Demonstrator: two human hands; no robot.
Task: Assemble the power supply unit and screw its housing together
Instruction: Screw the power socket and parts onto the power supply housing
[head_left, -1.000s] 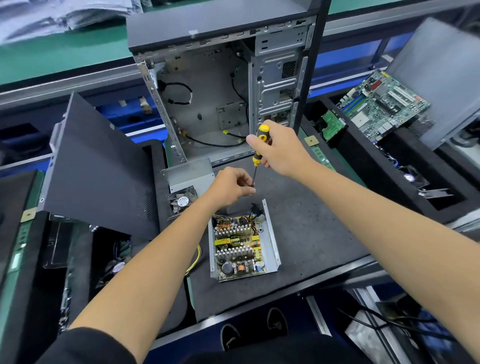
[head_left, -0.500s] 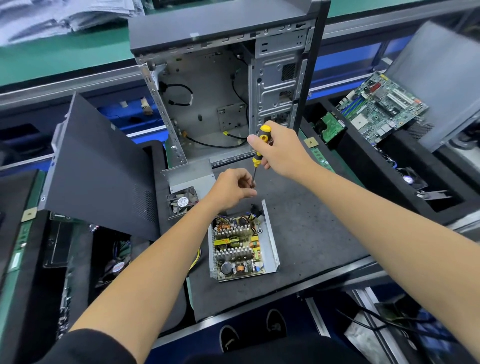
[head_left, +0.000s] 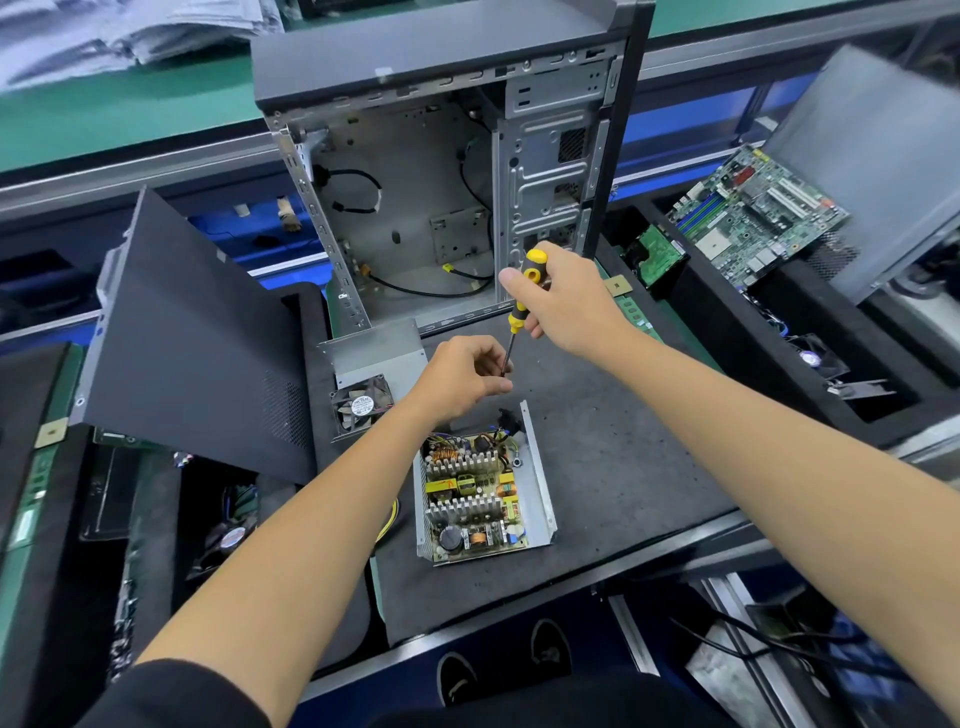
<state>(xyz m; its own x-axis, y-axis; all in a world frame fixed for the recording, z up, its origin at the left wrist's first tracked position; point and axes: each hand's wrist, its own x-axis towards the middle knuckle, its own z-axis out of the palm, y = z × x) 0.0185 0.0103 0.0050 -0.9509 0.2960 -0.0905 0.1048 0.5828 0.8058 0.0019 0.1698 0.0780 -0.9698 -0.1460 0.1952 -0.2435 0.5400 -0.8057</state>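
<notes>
Gripping the yellow-and-black screwdriver by its handle, my right hand holds it tip-down above the black work mat, in front of the empty computer case. My left hand pinches the shaft near its tip, fingers curled. Just below both hands, the open power supply unit lies flat, circuit board exposed, with bare mat to its right; its fan cover sits beside my left wrist.

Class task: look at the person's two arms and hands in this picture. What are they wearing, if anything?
Both forearms are bare, and the left hand and right hand wear no gloves. No watch, ring or wristband shows. A dark sleeve covers the left upper arm at the bottom edge. No right sleeve is in view.
</notes>
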